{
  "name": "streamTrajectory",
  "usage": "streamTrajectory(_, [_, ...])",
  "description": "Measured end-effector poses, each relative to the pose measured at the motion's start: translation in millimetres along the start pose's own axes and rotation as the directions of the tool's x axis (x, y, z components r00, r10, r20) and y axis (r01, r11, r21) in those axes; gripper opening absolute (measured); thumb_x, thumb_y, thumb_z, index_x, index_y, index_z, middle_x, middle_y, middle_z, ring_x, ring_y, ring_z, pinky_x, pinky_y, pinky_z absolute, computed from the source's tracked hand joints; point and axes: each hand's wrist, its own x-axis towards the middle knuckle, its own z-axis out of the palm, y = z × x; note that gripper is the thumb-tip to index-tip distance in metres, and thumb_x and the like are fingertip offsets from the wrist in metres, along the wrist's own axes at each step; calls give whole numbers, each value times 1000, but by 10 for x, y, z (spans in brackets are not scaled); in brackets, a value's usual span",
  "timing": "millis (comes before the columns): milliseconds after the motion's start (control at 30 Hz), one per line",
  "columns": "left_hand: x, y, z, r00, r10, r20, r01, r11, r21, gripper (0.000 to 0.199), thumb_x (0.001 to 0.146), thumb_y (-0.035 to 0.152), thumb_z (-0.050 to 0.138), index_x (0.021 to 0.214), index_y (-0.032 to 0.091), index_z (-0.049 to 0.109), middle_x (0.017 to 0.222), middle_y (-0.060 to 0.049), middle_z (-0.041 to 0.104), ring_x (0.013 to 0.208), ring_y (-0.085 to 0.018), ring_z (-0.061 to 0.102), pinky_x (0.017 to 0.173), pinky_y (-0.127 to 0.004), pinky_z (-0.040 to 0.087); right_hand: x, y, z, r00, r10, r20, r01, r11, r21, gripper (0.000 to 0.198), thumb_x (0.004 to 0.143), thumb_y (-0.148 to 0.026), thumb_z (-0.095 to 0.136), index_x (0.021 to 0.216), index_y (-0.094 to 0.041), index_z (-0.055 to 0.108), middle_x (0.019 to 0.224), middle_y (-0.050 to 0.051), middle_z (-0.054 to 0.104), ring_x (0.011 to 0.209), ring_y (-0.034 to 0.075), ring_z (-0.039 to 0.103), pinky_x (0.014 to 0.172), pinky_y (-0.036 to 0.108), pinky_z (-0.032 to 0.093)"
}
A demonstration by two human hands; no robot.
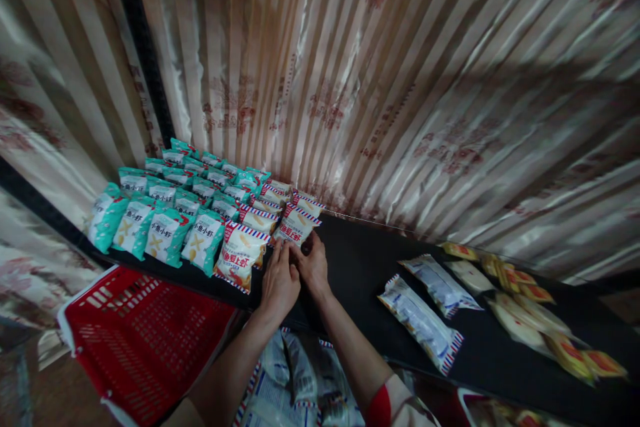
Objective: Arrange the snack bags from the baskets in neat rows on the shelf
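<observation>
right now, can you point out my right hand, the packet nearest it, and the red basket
Right hand (313,267): head view, on the back of the hand
Nearest packet (296,224): head view, on its printed front
Red basket (133,330): head view, on its perforated red inside

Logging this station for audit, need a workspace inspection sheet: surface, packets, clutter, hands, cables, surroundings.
Surface: black shelf, packets toward both ends.
Job's things: striped packets propped up in columns, right of rows of teal packets.
Clutter: two silvery packets lying flat on the right; yellow packs beyond.
Hands: left hand and right hand together at one striped packet's lower edge; grip unclear.
Cables: nothing seen that is clearly a cable.
Surroundings: patterned curtain behind; red basket below left; more bags below the forearms.
</observation>
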Motion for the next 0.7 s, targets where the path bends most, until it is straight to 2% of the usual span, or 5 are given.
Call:
streamTrajectory(100, [7, -36, 41, 1000, 12, 9, -12, 1000, -20, 57, 80, 8, 40, 136, 0, 37, 148, -18, 28, 137, -23, 28, 113, -35, 27, 14, -7, -29, 999, 13, -53, -12, 1000, 20, 66, 75, -50, 53, 129, -12, 47, 122, 19, 51, 101, 26, 57, 85, 41, 48])
streamTrajectory(233, [31, -113, 129, 999, 37, -31, -39, 997, -61, 57, 79, 10, 40, 135, 3, 38, 147, -16, 33, 136, -21, 29, 113, -33, 26, 92, 7, -20, 999, -35, -36, 36, 999, 32, 58, 78, -48, 51, 124, -13, 53, 126, 18, 52, 117, 29, 47, 99, 44, 38])
streamTrajectory(400, [64, -152, 194, 998, 23, -61, -28, 995, -96, 57, 78, 11, 41, 135, 9, 40, 145, -14, 36, 136, -20, 30, 112, -34, 28, 129, 34, -17, 999, -31, 45, 26, 994, 104, 57, 78, -47, 53, 125, -15, 52, 126, 14, 55, 117, 27, 50, 101, 42, 37])
streamTrajectory(567, [58, -109, 194, 999, 27, -47, -29, 998, -61, 55, 79, 10, 41, 134, 6, 40, 147, -16, 32, 137, -21, 28, 112, -35, 28, 153, -17, -88, 992, 73, 107, -100, 956, 274, 69, 77, -52, 57, 135, -20, 41, 136, 10, 49, 125, 25, 45, 106, 40, 33])
streamTrajectory(700, [50, -90, 185, 999, 25, -35, -26, 999, -38, 55, 80, 11, 42, 135, 6, 39, 147, -16, 32, 137, -22, 28, 111, -35, 31, 257, -95, -80, 983, 11, 181, -86, 908, 411, 58, 81, -52, 52, 131, -24, 45, 124, 5, 60, 118, 22, 52, 102, 38, 37])
